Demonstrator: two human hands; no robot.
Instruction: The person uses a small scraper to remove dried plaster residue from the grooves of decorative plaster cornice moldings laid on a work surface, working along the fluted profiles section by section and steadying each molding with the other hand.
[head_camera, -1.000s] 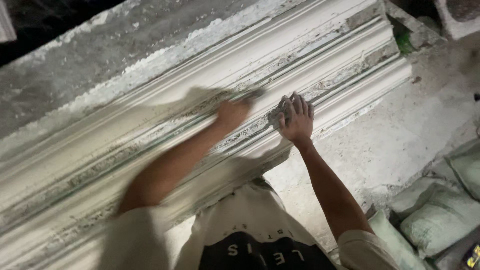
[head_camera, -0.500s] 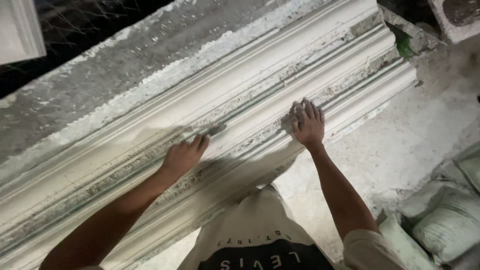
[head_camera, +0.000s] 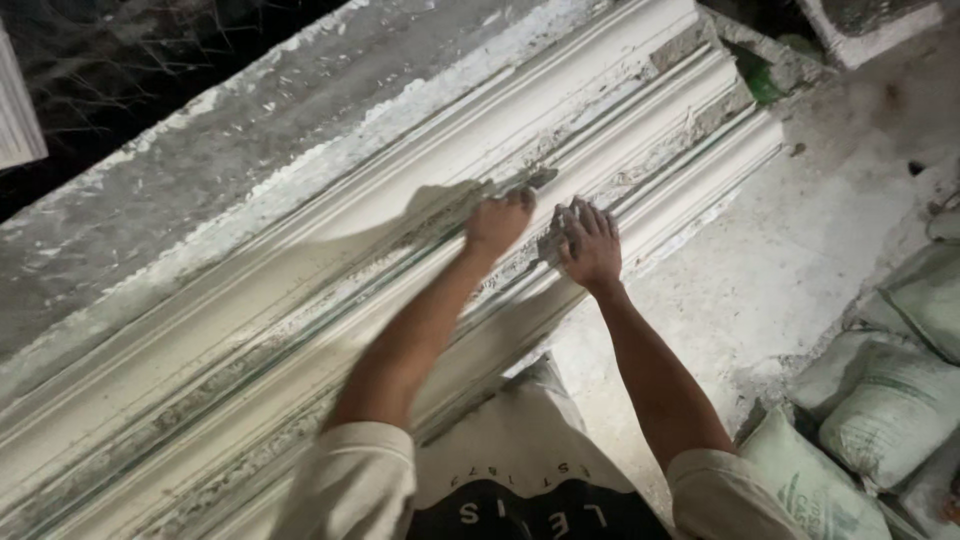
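Long plaster moulding (head_camera: 300, 330) runs lower-left to upper-right; left hand (head_camera: 497, 222) fisted on small scraper (head_camera: 532, 181), blade pointing up-right; right hand (head_camera: 588, 243) just beside, flat, fingers spread, holding nothing.

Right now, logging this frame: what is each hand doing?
Left hand: closed on a small scraping tool on the plaster moulding.
Right hand: open, flat on the moulding.

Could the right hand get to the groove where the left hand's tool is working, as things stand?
Probably yes. The right hand lies flat on the white moulding right beside the left hand, with nothing between them; only the left hand and its small tool occupy that spot.
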